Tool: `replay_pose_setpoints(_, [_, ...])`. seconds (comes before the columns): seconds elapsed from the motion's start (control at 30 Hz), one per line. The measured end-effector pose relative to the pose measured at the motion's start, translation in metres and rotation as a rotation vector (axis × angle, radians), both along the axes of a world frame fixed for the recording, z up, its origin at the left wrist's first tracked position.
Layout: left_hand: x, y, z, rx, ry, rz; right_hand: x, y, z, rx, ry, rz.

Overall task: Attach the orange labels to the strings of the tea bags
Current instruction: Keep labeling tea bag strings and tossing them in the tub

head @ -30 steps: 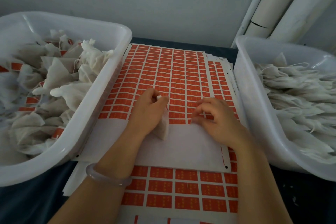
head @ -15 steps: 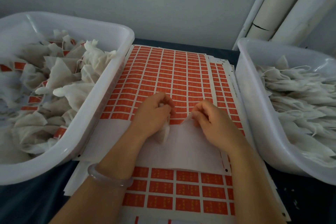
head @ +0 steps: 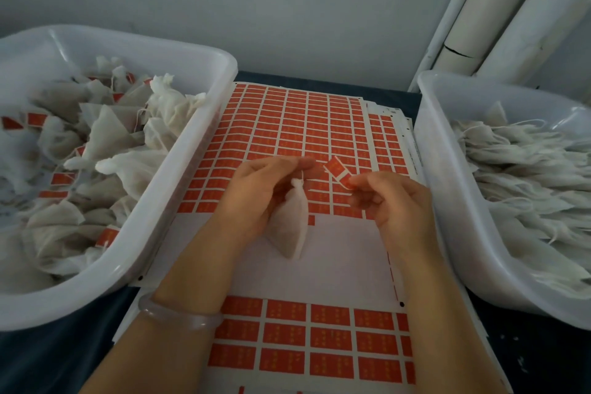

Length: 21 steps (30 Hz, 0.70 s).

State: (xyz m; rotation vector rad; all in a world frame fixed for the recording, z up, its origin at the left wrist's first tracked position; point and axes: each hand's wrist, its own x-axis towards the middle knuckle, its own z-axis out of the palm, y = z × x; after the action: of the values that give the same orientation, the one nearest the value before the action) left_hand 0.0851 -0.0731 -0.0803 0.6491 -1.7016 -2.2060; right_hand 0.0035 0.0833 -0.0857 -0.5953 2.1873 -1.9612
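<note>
Both hands are up over the big sheet of labels (head: 297, 125). My left hand (head: 256, 198) pinches the thin string (head: 302, 174) of a white tea bag (head: 289, 227) that hangs down by my palm, and my right hand (head: 396, 205) pinches one end of an orange label (head: 339, 171) that sticks up just beside the string. The left tub (head: 192, 169) holds tea bags with orange labels on, and the right tub (head: 447, 201) holds plain white tea bags.

Left hand (head: 262, 195) pinching a tea bag string (head: 302, 175), right hand (head: 396, 205) pinching an orange label (head: 335, 169), hands near, not touching
</note>
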Motion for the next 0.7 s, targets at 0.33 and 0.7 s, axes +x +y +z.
replay_pose_setpoints(0.33, [0.006, 0.004, 0.000, 0.000, 0.204, -0.308, 0.007, -0.002, 0.011, -0.124, -0.039, -0.081])
replay_pose_setpoints(0.7, [0.006, 0.012, -0.002, -0.156, 0.279, -0.444, 0.011, 0.001, 0.012, -0.084, -0.151, 0.225])
